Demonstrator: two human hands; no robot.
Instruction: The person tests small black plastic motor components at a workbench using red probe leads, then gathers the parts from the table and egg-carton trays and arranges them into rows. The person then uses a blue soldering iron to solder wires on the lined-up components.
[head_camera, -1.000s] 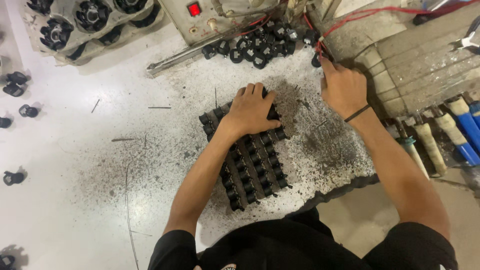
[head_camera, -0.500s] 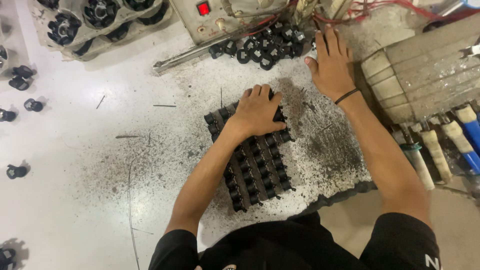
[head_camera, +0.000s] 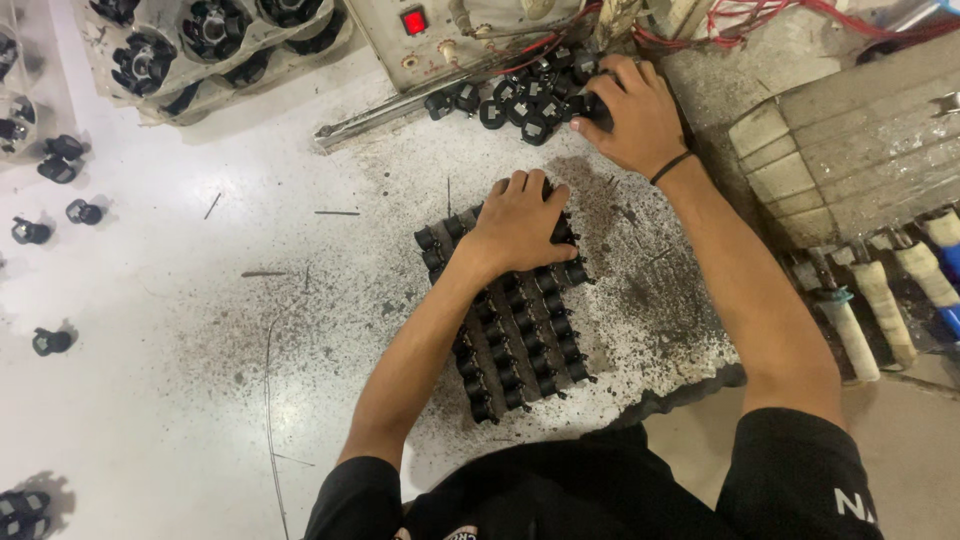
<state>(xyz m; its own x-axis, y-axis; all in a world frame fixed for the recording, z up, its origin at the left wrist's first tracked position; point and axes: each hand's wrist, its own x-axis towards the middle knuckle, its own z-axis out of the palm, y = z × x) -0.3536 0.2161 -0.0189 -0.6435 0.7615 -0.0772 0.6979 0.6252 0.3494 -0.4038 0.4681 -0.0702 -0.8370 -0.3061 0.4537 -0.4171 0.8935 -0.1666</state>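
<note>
While the left hand (head_camera: 520, 220) stays flat on the rows of small black parts (head_camera: 520, 330), holding nothing, the right hand (head_camera: 630, 115) has moved back up to the loose pile of black parts (head_camera: 520, 100) by the grey box (head_camera: 430, 30). Its fingers curl on one part there. Black dust and thin wires (head_camera: 335, 212) lie on the white table (head_camera: 200, 300). Nothing blocks the hands.

Grey moulded trays (head_camera: 215, 45) seen top left, round cups filled with black parts. No labels, signs, screens seen.
</note>
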